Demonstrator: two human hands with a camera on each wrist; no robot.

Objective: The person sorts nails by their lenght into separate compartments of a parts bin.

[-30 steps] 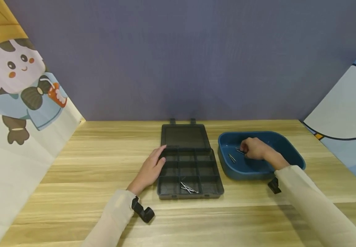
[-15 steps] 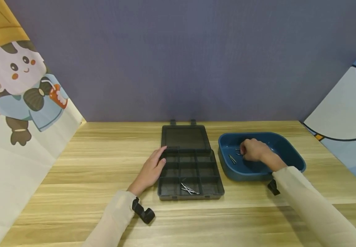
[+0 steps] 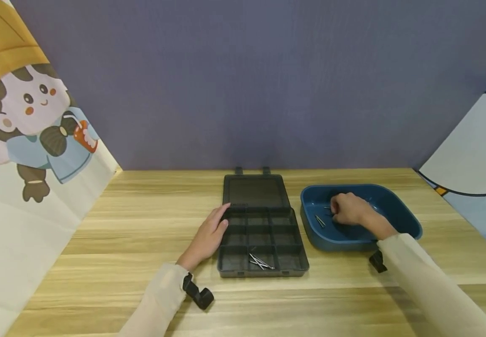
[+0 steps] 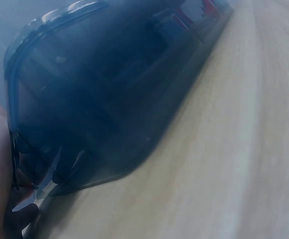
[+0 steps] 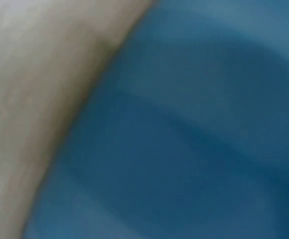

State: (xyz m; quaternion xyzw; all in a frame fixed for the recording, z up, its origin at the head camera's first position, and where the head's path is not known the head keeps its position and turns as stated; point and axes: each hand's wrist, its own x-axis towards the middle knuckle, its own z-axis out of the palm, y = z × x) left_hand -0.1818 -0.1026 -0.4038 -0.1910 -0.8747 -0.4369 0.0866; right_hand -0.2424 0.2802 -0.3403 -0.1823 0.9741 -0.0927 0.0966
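Note:
A dark grey compartment box [image 3: 262, 243] lies open on the wooden table, its lid [image 3: 256, 191] flat behind it. Several metal nails [image 3: 260, 261] lie in its front middle compartment. My left hand [image 3: 209, 236] rests with straight fingers against the box's left edge [image 4: 60, 149]. To the right stands a blue tray [image 3: 398, 215] holding more nails [image 3: 320, 221]. My right hand [image 3: 349, 209] is inside the tray with its fingers curled down over nails there; whether it pinches one is hidden. The right wrist view shows only blurred blue tray [image 5: 194, 139] and skin.
The wooden table [image 3: 133, 224] runs wide to the left and along the front. A purple wall stands behind, with cartoon-printed panels at the left [image 3: 28, 154] and right [image 3: 478, 164]. Black wrist straps [image 3: 196, 291] sit at both sleeves.
My right hand has stayed in the tray, shifting its fingers slightly over the nails. The head view has drifted a little. My left hand has kept its place on the box.

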